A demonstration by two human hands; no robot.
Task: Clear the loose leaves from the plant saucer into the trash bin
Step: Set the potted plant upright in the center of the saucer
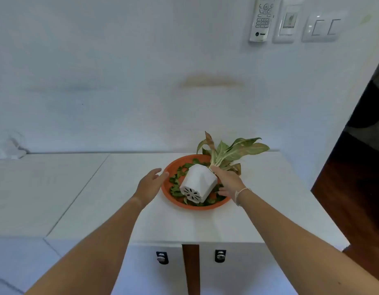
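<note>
An orange plant saucer (pixel 173 165) rests on the white cabinet top. Several loose green leaves (pixel 176 189) lie scattered inside it. A white plant pot (pixel 198 182) is tipped over above the saucer, its perforated bottom facing me and its leafy plant (pixel 229 153) pointing away towards the wall. My right hand (pixel 228 182) grips the pot at its rim, by the plant's stems. My left hand (pixel 151 184) hovers at the saucer's left edge with fingers spread, its fingertips touching or nearly touching the rim. No trash bin is in view.
The white cabinet top (pixel 141 213) ends close to me, with two locks (pixel 162 257) on its front. A white wall stands right behind the saucer. A remote (pixel 262 18) and switches (pixel 323 26) hang high on the wall. Dark wooden floor (pixel 359 199) lies to the right.
</note>
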